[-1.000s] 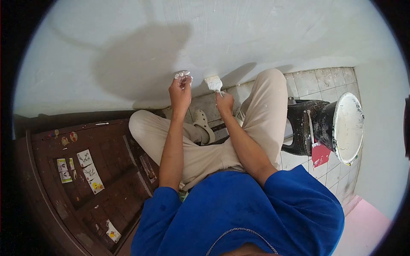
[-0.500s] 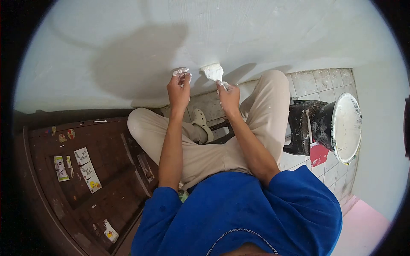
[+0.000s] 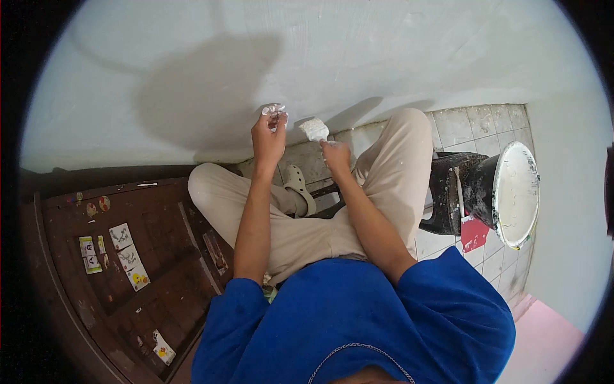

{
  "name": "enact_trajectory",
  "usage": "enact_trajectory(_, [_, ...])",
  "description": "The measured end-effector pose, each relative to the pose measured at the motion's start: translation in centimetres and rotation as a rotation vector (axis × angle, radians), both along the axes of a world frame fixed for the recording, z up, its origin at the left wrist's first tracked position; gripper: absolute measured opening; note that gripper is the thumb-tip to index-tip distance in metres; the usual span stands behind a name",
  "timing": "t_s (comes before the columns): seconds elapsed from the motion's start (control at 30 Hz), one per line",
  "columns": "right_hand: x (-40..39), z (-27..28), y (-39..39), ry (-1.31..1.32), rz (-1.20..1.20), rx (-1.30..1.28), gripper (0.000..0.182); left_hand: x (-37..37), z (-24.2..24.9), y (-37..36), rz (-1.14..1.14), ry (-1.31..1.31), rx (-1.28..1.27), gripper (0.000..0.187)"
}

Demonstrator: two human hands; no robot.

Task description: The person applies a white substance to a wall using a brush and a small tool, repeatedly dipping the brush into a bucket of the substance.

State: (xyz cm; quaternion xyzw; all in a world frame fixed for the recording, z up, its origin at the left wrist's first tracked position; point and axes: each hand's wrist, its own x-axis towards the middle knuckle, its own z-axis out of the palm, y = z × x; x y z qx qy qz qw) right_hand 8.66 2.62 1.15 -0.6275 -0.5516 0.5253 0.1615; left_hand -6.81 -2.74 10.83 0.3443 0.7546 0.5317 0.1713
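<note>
My right hand (image 3: 336, 157) is closed round the handle of a flat paintbrush (image 3: 314, 129). Thick white paint coats the brush's wide end, which is near the foot of the pale wall (image 3: 358, 57). To its left, my left hand (image 3: 268, 137) is raised with bent fingers. A crumpled, white-smeared thing (image 3: 275, 109) shows at its fingertips, too small to make out. White smears also mark the fingers themselves.
On my right, an open black bucket (image 3: 517, 195) of white paint stands near a black stool (image 3: 446, 192); a red piece (image 3: 474, 232) hangs beside it. A brown wooden panel with stickers (image 3: 166, 256) lies left. Pale tiles (image 3: 455, 128) cover the floor.
My right hand has drawn the paintbrush down and slightly left, away from the wall surface. My left hand has barely moved.
</note>
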Motion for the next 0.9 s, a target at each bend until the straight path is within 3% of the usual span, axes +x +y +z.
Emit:
enact_trajectory(0.13, [-0.7, -0.7, 0.0, -0.043, -0.02, 0.065, 0.034, -0.4, -0.9, -0.2, 0.005, -0.015, -0.005, 0.023])
enact_trajectory(0.47, [-1.1, 2.4, 1.3, 0.353, -0.156, -0.043, 0.028, -0.7, -0.6, -0.4, -0.013, -0.004, -0.024, 0.023])
enact_trajectory(0.73, [2.0, 16.4, 0.7, 0.593, -0.163, 0.134, 0.028, -0.5, 0.5, -0.6, -0.035, -0.008, -0.04, 0.024])
enact_trajectory(0.83, [2.7, 16.5, 0.1, 0.538, -0.113, 0.171, 0.029, -0.5, 0.2, -1.0, -0.04, -0.003, -0.082, 0.024])
enact_trajectory(0.9, [2.5, 13.2, -0.2, 0.453, -0.065, 0.079, 0.031, -0.3, 0.2, -0.9, -0.037, 0.016, -0.082, 0.025])
